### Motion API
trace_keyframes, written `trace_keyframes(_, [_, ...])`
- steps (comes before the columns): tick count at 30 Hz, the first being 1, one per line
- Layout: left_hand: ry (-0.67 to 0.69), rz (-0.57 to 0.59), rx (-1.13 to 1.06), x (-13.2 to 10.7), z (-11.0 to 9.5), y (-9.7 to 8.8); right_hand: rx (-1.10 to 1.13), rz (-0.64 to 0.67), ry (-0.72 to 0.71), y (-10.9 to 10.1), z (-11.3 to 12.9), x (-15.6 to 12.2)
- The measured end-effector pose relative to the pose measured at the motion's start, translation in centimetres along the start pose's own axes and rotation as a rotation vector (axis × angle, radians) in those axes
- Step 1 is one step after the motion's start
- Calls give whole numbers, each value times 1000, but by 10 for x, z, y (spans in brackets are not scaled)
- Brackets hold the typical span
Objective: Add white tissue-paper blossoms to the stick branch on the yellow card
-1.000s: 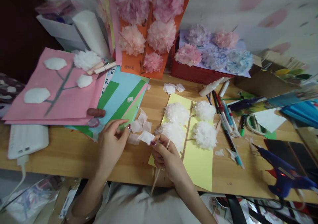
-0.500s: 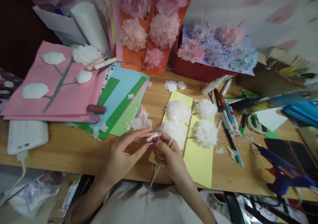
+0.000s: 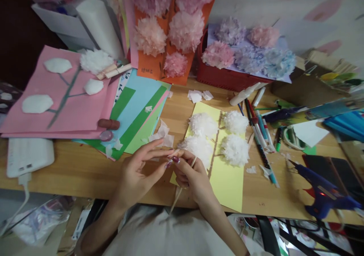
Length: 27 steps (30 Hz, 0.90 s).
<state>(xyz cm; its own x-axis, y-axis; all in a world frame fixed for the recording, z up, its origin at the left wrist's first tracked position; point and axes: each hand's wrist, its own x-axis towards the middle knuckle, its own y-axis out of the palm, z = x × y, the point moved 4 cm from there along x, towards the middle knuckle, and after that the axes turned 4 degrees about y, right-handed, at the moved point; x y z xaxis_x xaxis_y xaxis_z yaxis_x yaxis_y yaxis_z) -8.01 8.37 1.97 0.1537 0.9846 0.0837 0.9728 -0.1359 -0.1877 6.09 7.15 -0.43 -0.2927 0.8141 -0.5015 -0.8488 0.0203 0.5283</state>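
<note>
Low in the middle of the frame the two hands meet over the front edge of the wooden worktop (image 3: 85, 172). The right hand (image 3: 193, 176) is curled around one thin wooden stick (image 3: 178, 197), which slants down toward the lower edge. Its thumb and forefinger are pressed together at the stick's upper end. The left hand (image 3: 136, 172) has its fingers stretched long, its fingertips pinching a scrap of white tissue (image 3: 172, 152) there that is nearly hidden. Just right of the hands lies one yellow card (image 3: 227, 180) bearing four fluffy white tissue blooms (image 3: 235, 150) along a brown stem. A small heap of loose tissue squares (image 3: 163, 135) lies just above the hands. At upper left one pink card (image 3: 79, 112) carries four white blooms. At top centre an orange card (image 3: 148, 68) shows five pink blooms, two cut by the frame. The small writing at its lower edge is too small to read. One blue glue gun (image 3: 321, 193) lies at lower right.
</note>
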Motion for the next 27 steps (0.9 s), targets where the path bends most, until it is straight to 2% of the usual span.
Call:
trace_keyframes(10, [64,-154,84,2,-5,-2,22,25,35,-2,-5,-1])
trace_keyframes(23, [51,-150,42,0,-5,-2,21,43,47,1,-3,-4])
trace_keyframes(27, [86,-94,74,3,-8,-3,4,57,40,3,-1,-5])
